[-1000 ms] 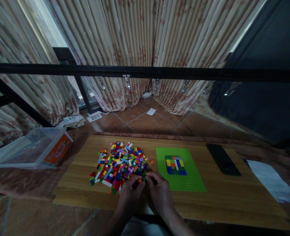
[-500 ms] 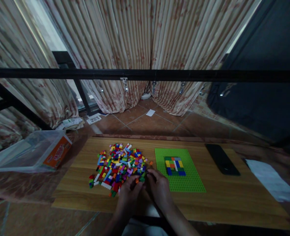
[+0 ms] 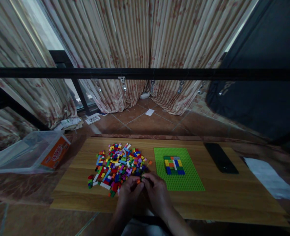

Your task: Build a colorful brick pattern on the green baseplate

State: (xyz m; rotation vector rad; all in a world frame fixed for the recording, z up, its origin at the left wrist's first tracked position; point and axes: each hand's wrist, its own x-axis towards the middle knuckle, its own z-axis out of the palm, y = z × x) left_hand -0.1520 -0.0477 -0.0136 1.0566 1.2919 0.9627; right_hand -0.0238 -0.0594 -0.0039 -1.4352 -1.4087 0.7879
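My left hand [image 3: 129, 191] pinches an orange toy brick [image 3: 138, 181] at the near right edge of a loose brick pile [image 3: 121, 164]. Close against it, my right hand [image 3: 157, 188] has its fingertips closed on a small green brick [image 3: 142, 178], partly hidden by the fingers. The fingertips of both hands nearly meet; whether the two bricks are joined I cannot tell. Right of my hands lies a light green baseplate [image 3: 194, 182], bearing a flat block of coloured bricks [image 3: 174, 165] in blue, yellow, green, orange and white.
The wooden board [image 3: 223, 200] carries everything. A black phone [image 3: 221, 158] lies at its right, beside a white paper sheet [image 3: 270, 178]. A clear plastic box [image 3: 32, 152] with an orange label stands to the left. A black rail [image 3: 135, 73] crosses ahead, before striped curtains.
My right hand has come left, bringing its fingertips up to the left hand's. The green brick is now more covered by the fingers. The baseplate and pile have stayed put.
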